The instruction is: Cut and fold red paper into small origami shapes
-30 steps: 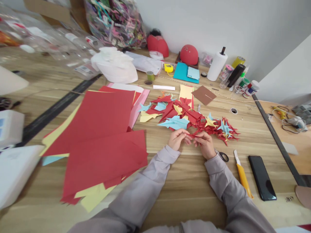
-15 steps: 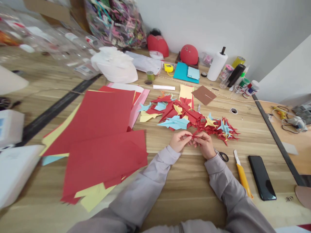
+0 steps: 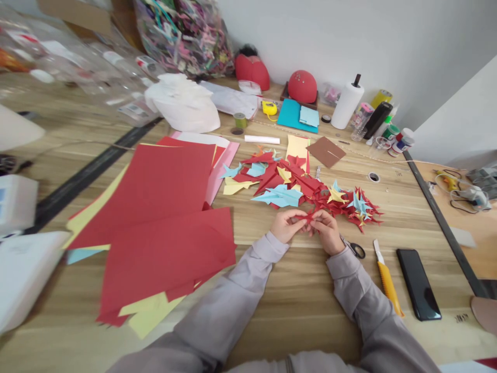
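Note:
A small folded piece of red paper (image 3: pixel 309 218) is pinched between my two hands, mostly covered by the fingers. My left hand (image 3: pixel 288 226) grips it from the left with thumb and fingers. From the right, my right hand (image 3: pixel 326 230) closes on its other side. Just beyond the hands lies a heap of folded paper shapes (image 3: pixel 306 186) in red, blue and yellow, with a light blue folded piece (image 3: pixel 279 196) at its near edge. Scissors (image 3: pixel 356 250) rest beside my right wrist, partly hidden by it.
Large red paper sheets (image 3: pixel 166 259) are stacked at the left. On the right lie a yellow utility knife (image 3: pixel 388 287), blade out, and a black phone (image 3: pixel 418 285). Toward the back are a brown square (image 3: pixel 326 152), a yellow tape measure (image 3: pixel 269 108) and plastic bottles (image 3: pixel 134 109).
Both hands stay in place, with the fingers shifting slightly on the red paper. The items on the table have not moved.

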Demonstrator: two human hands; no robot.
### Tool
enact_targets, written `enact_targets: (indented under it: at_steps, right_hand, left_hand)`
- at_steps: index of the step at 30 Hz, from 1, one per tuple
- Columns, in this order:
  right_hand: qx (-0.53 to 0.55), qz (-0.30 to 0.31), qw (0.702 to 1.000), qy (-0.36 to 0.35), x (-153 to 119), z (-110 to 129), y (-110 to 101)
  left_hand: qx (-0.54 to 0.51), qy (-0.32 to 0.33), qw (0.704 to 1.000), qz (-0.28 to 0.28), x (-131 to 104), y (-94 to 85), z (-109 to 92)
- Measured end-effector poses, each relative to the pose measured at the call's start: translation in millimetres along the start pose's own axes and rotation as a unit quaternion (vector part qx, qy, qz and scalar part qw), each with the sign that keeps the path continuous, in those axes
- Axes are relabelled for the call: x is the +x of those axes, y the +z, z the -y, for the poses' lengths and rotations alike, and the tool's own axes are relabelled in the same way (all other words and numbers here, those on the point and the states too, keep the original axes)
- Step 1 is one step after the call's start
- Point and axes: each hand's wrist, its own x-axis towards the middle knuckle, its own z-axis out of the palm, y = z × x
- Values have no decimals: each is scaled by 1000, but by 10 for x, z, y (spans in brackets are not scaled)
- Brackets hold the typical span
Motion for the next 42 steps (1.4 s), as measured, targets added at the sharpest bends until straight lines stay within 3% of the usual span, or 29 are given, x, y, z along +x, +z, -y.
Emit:
enact_targets:
  at_steps: [13,22,28,42]
  right_hand:
    - [-30,-18,999,-33,0,-79,-32]
    - [-89,-53,987,-127,-21,-46,-3]
    - [-203,-15,962,-184,-77,-54,6]
    - [-94,-31,991,-89,-63,-46,59]
  left_hand:
    - [-56,-38,998,13,30,-52,-9]
    - [-159,-39,986,-18,53,-22,19]
    - [-81,-14,996,-35,59,-9,18]
    - [-16,11,999,-48,38,-32,-8]
